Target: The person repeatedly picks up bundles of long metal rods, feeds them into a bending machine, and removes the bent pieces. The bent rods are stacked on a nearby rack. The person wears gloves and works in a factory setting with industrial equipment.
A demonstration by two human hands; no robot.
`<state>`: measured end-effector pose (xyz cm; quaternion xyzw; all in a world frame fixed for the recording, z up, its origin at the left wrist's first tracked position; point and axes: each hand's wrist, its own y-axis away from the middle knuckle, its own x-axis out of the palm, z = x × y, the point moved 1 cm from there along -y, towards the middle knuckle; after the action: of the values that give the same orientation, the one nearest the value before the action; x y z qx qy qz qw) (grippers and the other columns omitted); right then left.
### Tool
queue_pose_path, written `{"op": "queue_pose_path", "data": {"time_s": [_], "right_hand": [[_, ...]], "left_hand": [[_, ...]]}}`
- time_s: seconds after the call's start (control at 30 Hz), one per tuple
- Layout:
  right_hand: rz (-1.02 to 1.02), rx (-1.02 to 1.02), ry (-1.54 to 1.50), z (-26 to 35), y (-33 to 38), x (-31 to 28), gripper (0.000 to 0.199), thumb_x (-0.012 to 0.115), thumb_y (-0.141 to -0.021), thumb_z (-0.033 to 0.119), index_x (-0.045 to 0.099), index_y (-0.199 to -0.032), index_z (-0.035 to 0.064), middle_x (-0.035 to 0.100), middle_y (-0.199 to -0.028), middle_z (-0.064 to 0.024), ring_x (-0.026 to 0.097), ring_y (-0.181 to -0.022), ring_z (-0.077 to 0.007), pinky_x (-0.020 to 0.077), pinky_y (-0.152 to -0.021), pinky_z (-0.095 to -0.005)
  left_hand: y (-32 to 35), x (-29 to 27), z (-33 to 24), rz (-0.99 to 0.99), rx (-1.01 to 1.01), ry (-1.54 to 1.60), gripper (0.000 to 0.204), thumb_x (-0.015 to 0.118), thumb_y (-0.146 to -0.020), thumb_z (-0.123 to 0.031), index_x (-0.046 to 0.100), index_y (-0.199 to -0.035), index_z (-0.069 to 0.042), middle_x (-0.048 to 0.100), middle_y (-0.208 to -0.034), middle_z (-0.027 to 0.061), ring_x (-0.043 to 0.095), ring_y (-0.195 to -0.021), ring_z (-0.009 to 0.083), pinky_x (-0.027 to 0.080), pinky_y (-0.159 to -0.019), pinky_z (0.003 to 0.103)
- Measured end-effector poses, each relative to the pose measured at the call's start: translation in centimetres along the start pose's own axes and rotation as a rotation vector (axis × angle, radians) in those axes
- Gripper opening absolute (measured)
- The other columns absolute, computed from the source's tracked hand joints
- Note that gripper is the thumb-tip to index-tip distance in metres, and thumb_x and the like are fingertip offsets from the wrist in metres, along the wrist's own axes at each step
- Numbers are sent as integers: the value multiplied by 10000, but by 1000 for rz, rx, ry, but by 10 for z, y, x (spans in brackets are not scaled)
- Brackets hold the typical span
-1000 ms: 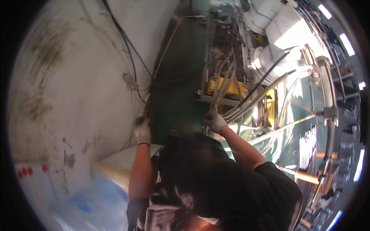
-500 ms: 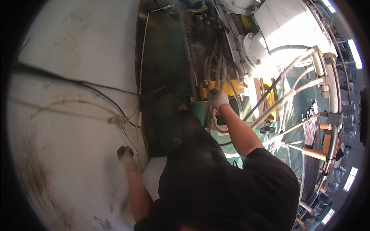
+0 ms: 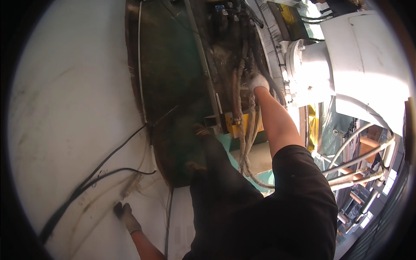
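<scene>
Up at the upper centre of the frame, here's the right hand (image 3: 259,82) in a pale knitted glove, arm stretched long, in among the wrapped hoses (image 3: 241,93). Those hoses, the things being worked around, hang from the dark machinery at the top, down past a yellow metal block (image 3: 232,125) and on toward the lower centre. Their slack probably lets them bend freely. Are the right fingers pinching one? Can't tell: they're lost against the dark clutter, so a grip or mere steadying are both possible.

Over to the lower left, the left hand (image 3: 126,216), gloved too with dark fingertips, lies against or just off the white panel (image 3: 65,108). Contact is hard to judge; a prop for balance would fit such a far reach. Its fingers look bunched rather than fanned, though whether they press together I can't tell. Just above them sits a pale cable connector (image 3: 130,186), apart from the fingertips as far as the view shows. Black cables (image 3: 104,158) sweep across that panel, loosely enough to suggest spare length.
</scene>
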<state>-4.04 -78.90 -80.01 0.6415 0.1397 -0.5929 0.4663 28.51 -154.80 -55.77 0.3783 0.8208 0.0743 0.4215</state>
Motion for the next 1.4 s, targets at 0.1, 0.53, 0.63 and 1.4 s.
{"op": "queue_pose_path", "data": {"time_s": [0.1,0.53,0.63,1.4], "right_hand": [[-19,61,24,6,-43,9,532,709,-944,492,709,-1373,178,719,-1311,-226,662,-1262,-421,538,-1064,-504],[-75,77,117,30,-163,76,652,640,-981,343,430,-1554,114,603,-1496,-262,606,-1380,-399,502,-1146,-474],[-90,145,171,28,-171,84,549,641,-974,314,618,-1449,39,644,-1458,-245,633,-1360,-371,532,-1117,-458],[760,-398,-714,176,313,90,407,859,-884,257,716,-1154,-12,774,-1101,-125,735,-969,-207,595,-864,-351]], "left_hand": [[-19,5,10,64,6,-29,587,596,-997,-93,427,-1544,38,529,-1496,130,480,-1385,232,348,-1185,386],[-27,41,-5,-21,58,-123,683,662,-969,-56,416,-1599,38,577,-1467,123,547,-1342,211,420,-1143,363],[-49,15,36,10,20,-252,622,687,-969,-51,487,-1551,39,591,-1423,107,554,-1309,206,427,-1140,363],[-22,76,-15,35,209,-500,338,716,-976,-316,711,-880,8,719,-821,163,674,-763,292,504,-741,417]]}}
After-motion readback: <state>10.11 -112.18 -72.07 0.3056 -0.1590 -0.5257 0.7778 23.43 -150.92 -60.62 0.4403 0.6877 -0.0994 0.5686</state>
